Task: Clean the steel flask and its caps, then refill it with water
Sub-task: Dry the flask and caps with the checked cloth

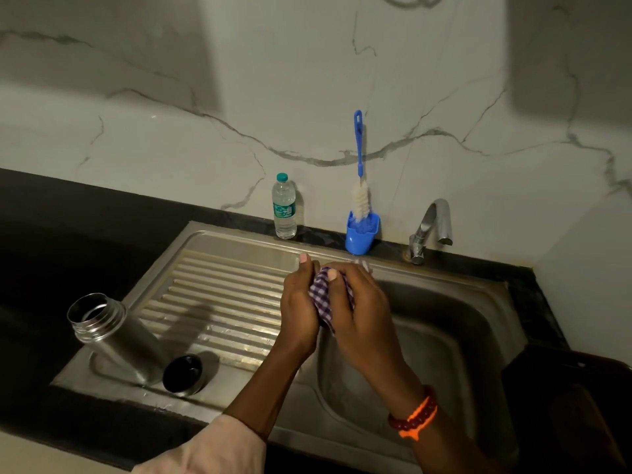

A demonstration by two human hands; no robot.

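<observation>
While both hands wring a checked cloth over the sink, the flask stands open.
Left hand and right hand grip the cloth; the flask stands on the drainboard beside a black cap.

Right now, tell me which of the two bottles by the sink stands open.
The steel flask on the drainboard: its threaded mouth is uncapped. The plastic water bottle by the wall wears its green cap.
</observation>
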